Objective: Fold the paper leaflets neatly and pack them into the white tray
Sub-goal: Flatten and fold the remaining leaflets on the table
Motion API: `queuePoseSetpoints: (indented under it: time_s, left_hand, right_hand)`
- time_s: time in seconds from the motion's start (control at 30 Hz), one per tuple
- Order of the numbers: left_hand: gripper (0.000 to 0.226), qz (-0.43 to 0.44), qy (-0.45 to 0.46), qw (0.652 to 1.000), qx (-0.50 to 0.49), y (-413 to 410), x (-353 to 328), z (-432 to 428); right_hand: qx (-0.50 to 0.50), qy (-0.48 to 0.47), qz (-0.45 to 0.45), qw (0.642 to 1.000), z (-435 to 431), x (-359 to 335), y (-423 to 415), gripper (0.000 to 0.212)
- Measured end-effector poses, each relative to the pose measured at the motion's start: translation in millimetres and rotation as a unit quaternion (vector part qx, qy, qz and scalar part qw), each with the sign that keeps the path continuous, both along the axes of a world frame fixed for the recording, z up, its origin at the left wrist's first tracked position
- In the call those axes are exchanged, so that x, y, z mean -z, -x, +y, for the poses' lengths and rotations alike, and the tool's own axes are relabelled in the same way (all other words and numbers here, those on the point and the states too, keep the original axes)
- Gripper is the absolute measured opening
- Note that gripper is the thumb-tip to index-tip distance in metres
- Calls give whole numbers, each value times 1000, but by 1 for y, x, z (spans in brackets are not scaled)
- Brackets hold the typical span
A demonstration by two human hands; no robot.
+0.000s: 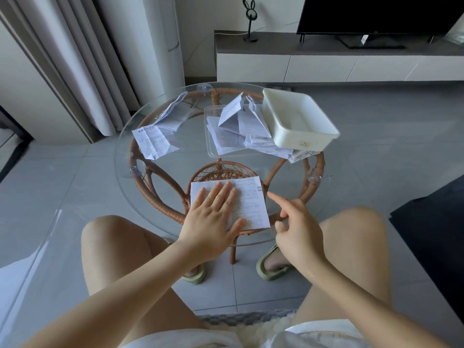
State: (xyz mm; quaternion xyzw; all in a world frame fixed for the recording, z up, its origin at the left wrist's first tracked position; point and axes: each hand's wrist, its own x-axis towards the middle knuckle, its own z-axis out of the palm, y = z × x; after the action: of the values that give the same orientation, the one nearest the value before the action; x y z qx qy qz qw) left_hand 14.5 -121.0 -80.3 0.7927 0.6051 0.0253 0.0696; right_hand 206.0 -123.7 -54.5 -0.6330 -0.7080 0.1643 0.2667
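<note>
A printed paper leaflet lies flat at the near edge of the round glass table. My left hand presses flat on its left half, fingers straight. My right hand hovers just right of the leaflet, index finger pointing toward its right edge, other fingers loosely curled, holding nothing. The white tray stands at the table's far right and looks empty. Several unfolded leaflets lie in a clear shallow tray at the middle, some tucked under the white tray. More leaflets lie at the far left.
The table has a wicker frame and a lower wicker shelf seen through the glass. My knees and slippered feet are under the near edge. A TV cabinet stands behind, a curtain at left, a dark seat at right.
</note>
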Motion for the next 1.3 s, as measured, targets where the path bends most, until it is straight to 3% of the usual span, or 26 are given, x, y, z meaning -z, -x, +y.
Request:
queuePoseSetpoints:
  time_s: [0.1, 0.2, 0.3, 0.4, 0.53, 0.73, 0.8, 0.87, 0.97, 1.03, 1.13, 1.2, 1.3]
  left_hand:
    - [77, -5, -7, 1000, -1, 0, 0, -1]
    - [76, -12, -13, 1000, 17, 4, -2, -6]
    - [82, -27, -31, 998, 43, 12, 1, -16]
    - [86, -7, -55, 995, 81, 22, 3, -32]
    - [67, 4, -80, 986, 144, 41, 5, -39]
    - [24, -39, -175, 969, 168, 24, -9, -53]
    - [23, -78, -155, 973, 151, 23, -19, -55]
    - [32, -164, -127, 972, 107, 32, -34, -48]
    - [31, -249, -163, 943, 148, 45, -64, -24]
    - [42, -198, -209, 933, 216, 50, -70, -4]
    - [34, -123, -275, 932, 199, 53, -55, 12]
    - [29, -137, -248, 943, 177, 49, -35, 1]
    - [28, -160, -189, 951, 184, 46, -10, -21]
  right_hand:
    - [-111, -136, -109, 978, 2, 4, 6, 39]
    - [-254, -95, -205, 940, 2, 20, 5, 60]
    - [-283, -95, -238, 924, 1, 26, -3, 71]
    - [-298, -146, -238, 913, 0, 29, -9, 63]
    - [-310, -272, -223, 883, -11, 34, -5, 22]
    - [-324, -348, -162, 865, -25, 5, 15, 35]
    - [-334, -331, -115, 875, -26, -9, 19, 27]
    - [-325, -295, -27, 898, -13, -27, 14, 4]
    - [-326, -281, 32, 902, 23, -57, 2, 12]
    - [-355, -310, 1, 882, 35, -63, -3, 15]
    - [-365, -371, -148, 841, 30, -51, -3, 21]
    - [-380, -356, -215, 826, 20, -29, -5, 22]
    - [-430, -295, -229, 822, 13, -3, -9, 22]
